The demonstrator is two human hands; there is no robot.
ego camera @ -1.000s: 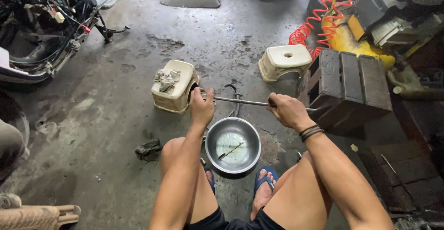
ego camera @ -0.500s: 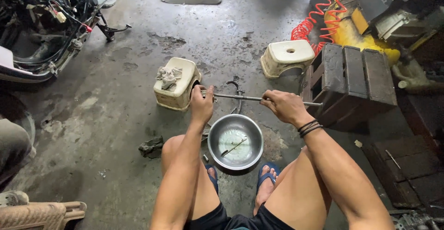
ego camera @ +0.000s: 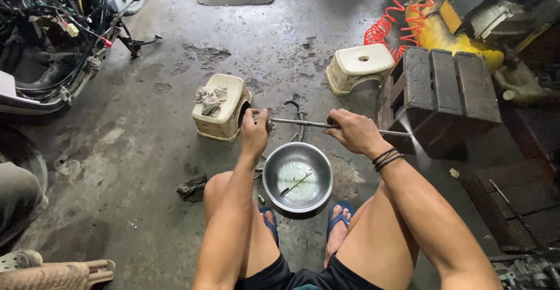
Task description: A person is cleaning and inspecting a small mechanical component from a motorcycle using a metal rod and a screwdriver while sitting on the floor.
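Gripping a long metal rod (ego camera: 303,123) level above a steel bowl (ego camera: 297,176), the left hand (ego camera: 255,134) has its fingers wrapped round one end and the right hand (ego camera: 353,131) closes its fingers round the middle. The bowl sits on the concrete floor (ego camera: 146,150) just ahead of the person's feet, holding a small tool (ego camera: 296,184). Just beyond the left hand lies a tipped cream stool (ego camera: 221,114) with a rag (ego camera: 210,99) on it.

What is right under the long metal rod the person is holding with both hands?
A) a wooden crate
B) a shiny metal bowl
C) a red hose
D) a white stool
B: the bowl sits on the floor between the person's feet, just below the rod that the left hand and right hand grip.
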